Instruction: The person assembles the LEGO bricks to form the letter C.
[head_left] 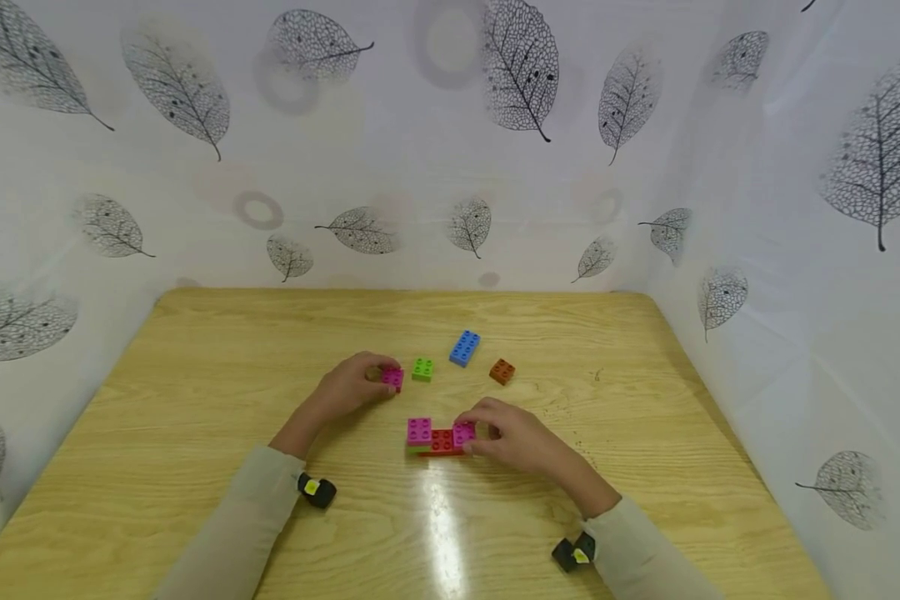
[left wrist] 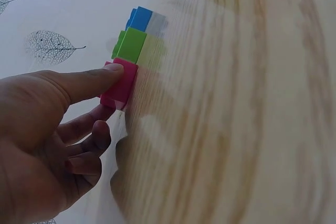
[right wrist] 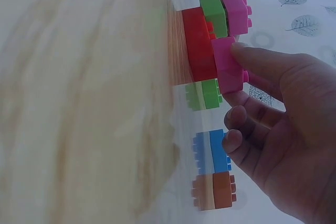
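Observation:
Near the middle of the table, a long red brick (right wrist: 199,48) bears a green brick (right wrist: 214,17) at its left end, topped by a pink brick (head_left: 419,429). At its right end sits another pink brick (right wrist: 227,65), which my right hand (head_left: 521,435) pinches between thumb and fingers. Farther left, my left hand (head_left: 350,387) pinches a darker pink brick (left wrist: 122,83) by its sides, low at the tabletop. In the left wrist view the thumb lies across that brick while the other fingers curl below.
Just right of the left hand stands a loose green brick (head_left: 422,369). Beyond it lie a long blue brick (head_left: 464,347) and a brown brick (head_left: 502,371). A leaf-patterned white curtain (head_left: 420,167) borders the back and sides of the wooden table (head_left: 232,358).

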Available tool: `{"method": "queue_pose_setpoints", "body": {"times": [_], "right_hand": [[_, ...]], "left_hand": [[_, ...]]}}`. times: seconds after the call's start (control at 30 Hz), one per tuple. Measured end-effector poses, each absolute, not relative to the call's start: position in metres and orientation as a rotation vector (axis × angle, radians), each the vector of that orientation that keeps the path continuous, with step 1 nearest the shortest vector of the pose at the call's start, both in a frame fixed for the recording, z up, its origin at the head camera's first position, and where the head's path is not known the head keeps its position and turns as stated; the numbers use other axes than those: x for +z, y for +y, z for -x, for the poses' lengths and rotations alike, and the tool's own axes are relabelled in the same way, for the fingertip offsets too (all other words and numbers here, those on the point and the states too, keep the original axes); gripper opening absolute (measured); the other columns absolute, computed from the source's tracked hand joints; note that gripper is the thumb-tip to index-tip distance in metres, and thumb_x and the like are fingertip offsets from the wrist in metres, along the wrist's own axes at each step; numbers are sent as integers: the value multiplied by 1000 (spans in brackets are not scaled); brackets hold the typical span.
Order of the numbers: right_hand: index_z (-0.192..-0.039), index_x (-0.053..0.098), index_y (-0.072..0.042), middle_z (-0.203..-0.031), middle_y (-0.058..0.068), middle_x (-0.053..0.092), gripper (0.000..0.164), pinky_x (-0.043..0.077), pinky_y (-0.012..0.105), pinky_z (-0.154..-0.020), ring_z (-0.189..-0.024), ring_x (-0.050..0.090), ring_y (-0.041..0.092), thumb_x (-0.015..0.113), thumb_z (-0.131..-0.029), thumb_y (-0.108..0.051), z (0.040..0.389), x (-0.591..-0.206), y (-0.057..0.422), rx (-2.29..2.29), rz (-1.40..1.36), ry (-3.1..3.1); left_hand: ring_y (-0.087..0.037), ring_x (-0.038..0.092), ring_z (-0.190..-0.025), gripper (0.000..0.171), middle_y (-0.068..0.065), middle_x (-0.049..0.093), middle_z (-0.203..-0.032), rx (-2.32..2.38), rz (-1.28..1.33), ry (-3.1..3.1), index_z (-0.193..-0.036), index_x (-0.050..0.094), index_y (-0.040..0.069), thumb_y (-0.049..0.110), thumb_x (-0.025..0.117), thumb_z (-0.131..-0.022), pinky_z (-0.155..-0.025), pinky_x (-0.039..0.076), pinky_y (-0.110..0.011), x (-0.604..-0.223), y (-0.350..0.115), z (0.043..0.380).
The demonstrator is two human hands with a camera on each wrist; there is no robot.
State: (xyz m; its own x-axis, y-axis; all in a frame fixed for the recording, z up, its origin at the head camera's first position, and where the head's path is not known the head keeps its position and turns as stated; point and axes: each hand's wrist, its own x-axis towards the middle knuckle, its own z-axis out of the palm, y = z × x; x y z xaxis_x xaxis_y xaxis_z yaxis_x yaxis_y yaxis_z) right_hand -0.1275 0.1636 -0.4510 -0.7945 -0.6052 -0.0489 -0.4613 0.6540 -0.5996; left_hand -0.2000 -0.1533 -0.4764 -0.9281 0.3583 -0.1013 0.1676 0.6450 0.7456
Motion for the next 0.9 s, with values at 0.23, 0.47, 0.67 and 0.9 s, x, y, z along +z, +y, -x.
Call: {"method": "queue_pose_setpoints", "body": {"times": [0.23, 0.47, 0.67, 0.9], "right_hand": [[-129, 67, -28, -112, -13, 61, 33, 48, 24, -66, -76, 52, 4, 70, -96, -32, 127, -451, 164, -863, 867, 2629], [-128, 67, -28, -113, -13, 61, 32, 47, 25, -68, -78, 51, 5, 69, -97, -33, 129, -452, 164, -848, 889, 2633], [-127, 67, -28, -111, -13, 61, 31, 47, 25, -66, -77, 51, 4, 69, -96, -32, 129, -453, 164, -852, 890, 2630], [-128, 67, -28, -112, -13, 61, 31, 48, 25, -66, -78, 53, 5, 68, -97, -35, 128, -454, 165, -892, 866, 2607]], "left_hand": [[-31, 54, -128, 39, -6, 60, -135, 1150, -420, 2640, -131, 66, 22, 32, 72, -94, -105, 43, -56, -474, -154, 197], [-22, 59, -102, 38, -1, 63, -123, 1135, -429, 2651, -131, 66, 24, 35, 71, -94, -83, 49, -41, -469, -155, 189], [-18, 57, -92, 35, 1, 63, -121, 1173, -427, 2637, -127, 68, 27, 38, 72, -93, -73, 46, -33, -462, -155, 181], [-18, 56, -94, 36, 3, 63, -125, 1195, -443, 2640, -127, 67, 29, 43, 69, -94, -74, 47, -33, -456, -153, 171]]}}
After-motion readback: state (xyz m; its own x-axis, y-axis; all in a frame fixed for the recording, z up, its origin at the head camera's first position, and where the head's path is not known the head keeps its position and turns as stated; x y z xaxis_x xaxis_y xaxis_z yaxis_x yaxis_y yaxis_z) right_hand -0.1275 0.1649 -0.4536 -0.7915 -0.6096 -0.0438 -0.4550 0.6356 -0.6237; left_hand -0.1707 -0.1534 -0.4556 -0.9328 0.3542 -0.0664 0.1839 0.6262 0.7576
